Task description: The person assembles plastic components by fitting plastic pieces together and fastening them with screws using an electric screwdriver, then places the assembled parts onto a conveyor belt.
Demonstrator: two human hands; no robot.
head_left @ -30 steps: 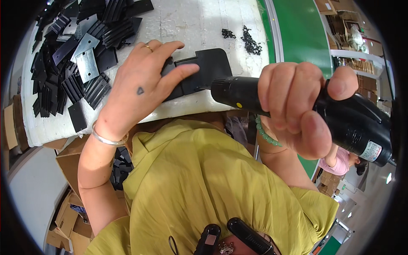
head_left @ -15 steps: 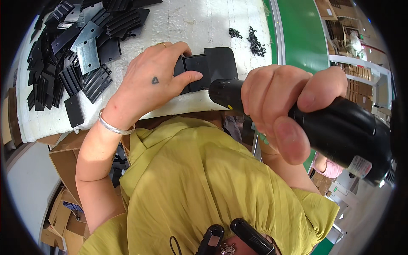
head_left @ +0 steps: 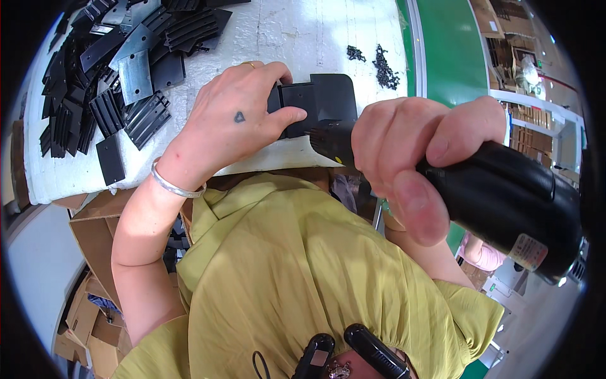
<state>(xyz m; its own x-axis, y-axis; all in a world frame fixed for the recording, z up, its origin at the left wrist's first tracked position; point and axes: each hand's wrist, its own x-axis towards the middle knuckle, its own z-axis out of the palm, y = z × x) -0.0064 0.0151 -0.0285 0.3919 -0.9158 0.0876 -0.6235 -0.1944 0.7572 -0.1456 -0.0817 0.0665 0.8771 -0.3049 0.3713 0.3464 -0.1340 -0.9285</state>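
Since a second ago, the right hand (head_left: pixel 416 158) has brought the black power driver (head_left: pixel 499 196) closer, its grip wrapped around the body. Left hand (head_left: pixel 233 123) pinches the black plastic part (head_left: pixel 322 101) at the bench (head_left: pixel 297 38) edge; the driver's tip seems to touch that part.

Black ribbed plates (head_left: pixel 107 82) lie heaped at the far left of the white table (head_left: pixel 303 31). A small cluster of black screws (head_left: pixel 379 63) sits near the green strip (head_left: pixel 448 44). Cardboard boxes (head_left: pixel 88 303) are stacked below the table's left edge.
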